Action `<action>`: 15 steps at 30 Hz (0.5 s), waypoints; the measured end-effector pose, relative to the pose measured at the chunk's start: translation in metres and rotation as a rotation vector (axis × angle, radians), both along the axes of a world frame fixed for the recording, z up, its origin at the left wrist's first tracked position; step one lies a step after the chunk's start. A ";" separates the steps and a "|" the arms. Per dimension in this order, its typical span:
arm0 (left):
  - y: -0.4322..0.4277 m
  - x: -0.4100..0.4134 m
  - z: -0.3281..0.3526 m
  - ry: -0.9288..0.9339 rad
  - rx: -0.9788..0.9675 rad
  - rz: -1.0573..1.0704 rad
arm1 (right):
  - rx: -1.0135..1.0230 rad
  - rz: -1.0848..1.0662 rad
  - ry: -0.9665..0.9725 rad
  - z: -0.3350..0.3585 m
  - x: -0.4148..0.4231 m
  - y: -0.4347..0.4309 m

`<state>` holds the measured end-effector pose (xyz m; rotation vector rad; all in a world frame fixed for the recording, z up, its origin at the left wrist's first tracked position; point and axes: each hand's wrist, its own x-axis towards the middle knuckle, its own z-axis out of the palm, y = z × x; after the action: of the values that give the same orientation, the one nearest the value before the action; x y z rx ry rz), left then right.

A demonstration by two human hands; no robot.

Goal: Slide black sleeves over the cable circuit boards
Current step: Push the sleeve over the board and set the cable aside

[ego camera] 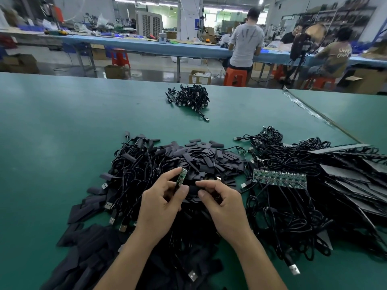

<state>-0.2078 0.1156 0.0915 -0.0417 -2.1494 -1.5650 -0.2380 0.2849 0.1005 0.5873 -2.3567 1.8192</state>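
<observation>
Observer: Forearms fill the near edge, above a dark heap with a USB plug (192,276) lying on it; left hand (161,204) pinches a green circuit board (181,177) between thumb and fingertips; board stands nearly upright, far end free; its cable is hidden under the palm.

Operator: Right hand (222,204)?

Observer: Thumb and forefinger curl together on what looks like one black sleeve (193,189), just right of the board and not yet on it; it is hard to tell from the sleeve heap (207,158) behind; cannot tell whether its mouth is open or flat.

Operator: Notes for the step; judgement only.

Observer: Squeeze the sleeve by its edges so the flat mouth bows open; bring the mouth to the board's free far end, long axes parallel; keep the left fingers low on the board edges, leaving room for the sleeve to travel; push steadily without twisting, since components may catch the lip; a snag calls for backing off, not force; finish once the whole board is covered.

Operator: Surroundings?

Observer: Tangled cables (282,206) on the right, with a panel of joined boards (279,178) lying on them; more cables (134,170) heaped left of the sleeves; a separate bundle (189,97) sits far off on the green worktop (52,143), well apart.
</observation>
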 end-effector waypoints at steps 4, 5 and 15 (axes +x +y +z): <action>0.000 0.001 0.000 -0.041 0.013 -0.032 | 0.094 -0.003 0.034 -0.003 0.000 0.000; 0.000 0.001 0.000 -0.048 0.009 -0.036 | 0.133 -0.018 0.074 -0.004 0.000 -0.001; -0.002 0.004 0.003 -0.076 -0.008 -0.030 | 0.053 -0.078 0.058 -0.002 0.000 0.004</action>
<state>-0.2038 0.1134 0.0940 -0.0175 -2.2229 -1.5986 -0.2378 0.2889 0.0981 0.5384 -2.3616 1.6898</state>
